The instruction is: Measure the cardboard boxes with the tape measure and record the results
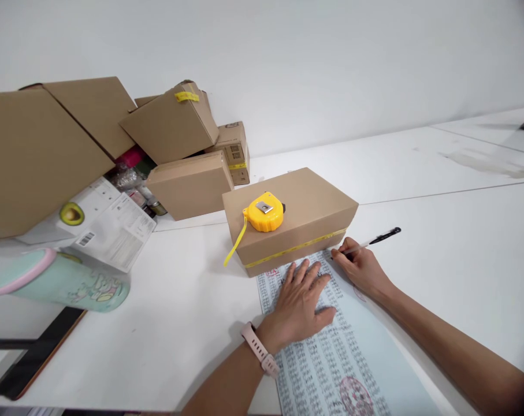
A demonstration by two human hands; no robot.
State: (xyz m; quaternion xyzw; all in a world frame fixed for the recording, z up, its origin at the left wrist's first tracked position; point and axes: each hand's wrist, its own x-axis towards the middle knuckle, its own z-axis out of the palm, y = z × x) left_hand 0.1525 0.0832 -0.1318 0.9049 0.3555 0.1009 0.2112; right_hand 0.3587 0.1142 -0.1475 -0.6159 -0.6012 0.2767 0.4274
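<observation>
One left hand (300, 306) lies flat, fingers spread, on a pale-blue sheet (346, 342) bearing rows of dark writing on the white tabletop (170, 323), while the right hand (360, 268) grips a pen (385, 236), its tip near a cardboard box (307, 199) that carries a yellow tape measure (266, 221) at the sheet's far end.
</observation>
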